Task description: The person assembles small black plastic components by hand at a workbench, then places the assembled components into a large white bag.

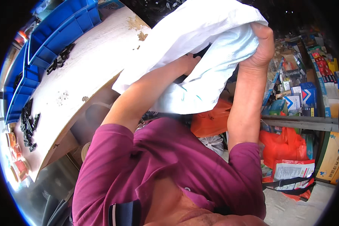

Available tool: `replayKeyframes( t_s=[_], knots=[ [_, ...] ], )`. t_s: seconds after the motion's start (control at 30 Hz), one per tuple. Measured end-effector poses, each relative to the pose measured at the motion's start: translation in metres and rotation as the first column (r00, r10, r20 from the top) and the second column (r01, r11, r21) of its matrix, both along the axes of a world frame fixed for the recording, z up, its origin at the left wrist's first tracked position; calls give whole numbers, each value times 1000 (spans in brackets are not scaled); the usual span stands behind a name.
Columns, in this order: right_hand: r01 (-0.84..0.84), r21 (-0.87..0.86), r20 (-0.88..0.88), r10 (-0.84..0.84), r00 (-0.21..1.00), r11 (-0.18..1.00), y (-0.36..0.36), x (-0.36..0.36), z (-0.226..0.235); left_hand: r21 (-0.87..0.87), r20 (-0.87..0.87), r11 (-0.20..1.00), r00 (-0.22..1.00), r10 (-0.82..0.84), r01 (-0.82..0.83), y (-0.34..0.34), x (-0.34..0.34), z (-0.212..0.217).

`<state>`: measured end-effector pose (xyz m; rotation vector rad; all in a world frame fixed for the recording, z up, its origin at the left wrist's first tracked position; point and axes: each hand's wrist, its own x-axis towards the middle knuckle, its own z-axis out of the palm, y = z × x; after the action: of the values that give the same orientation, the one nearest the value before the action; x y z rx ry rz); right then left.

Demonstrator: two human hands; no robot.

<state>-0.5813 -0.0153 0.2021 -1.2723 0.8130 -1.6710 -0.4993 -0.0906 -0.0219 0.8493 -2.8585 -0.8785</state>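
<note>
The white sack (177, 30) is held up in front of the person near the bench (101, 52), and the right hand (263, 43) has its grip pinching the sack's edge. The left hand (190, 63) reaches into the folds, its grip partly hidden, so I cannot tell whether it pinches anything. Blue bins (66, 35) and black parts (27, 126) sit on the bench.

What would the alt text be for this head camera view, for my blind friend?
A white cloth-like sack is held up, its edge gripped by a person's right hand, with the left hand among its folds. Blue bins line a pale worktable at left; crowded shelves stand at right.
</note>
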Motion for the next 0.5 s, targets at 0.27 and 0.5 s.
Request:
replayKeyframes(
  t_s=[0.27,0.5],
  knots=[
    [-308,-101,-62,303,951,946,-16,65,20,-4,-119,978,972,205,-207,-50,-33,52],
    [-100,-3,-137,99,986,995,-3,77,27,91,-196,961,941,275,-262,15,58,30]
  ],
)
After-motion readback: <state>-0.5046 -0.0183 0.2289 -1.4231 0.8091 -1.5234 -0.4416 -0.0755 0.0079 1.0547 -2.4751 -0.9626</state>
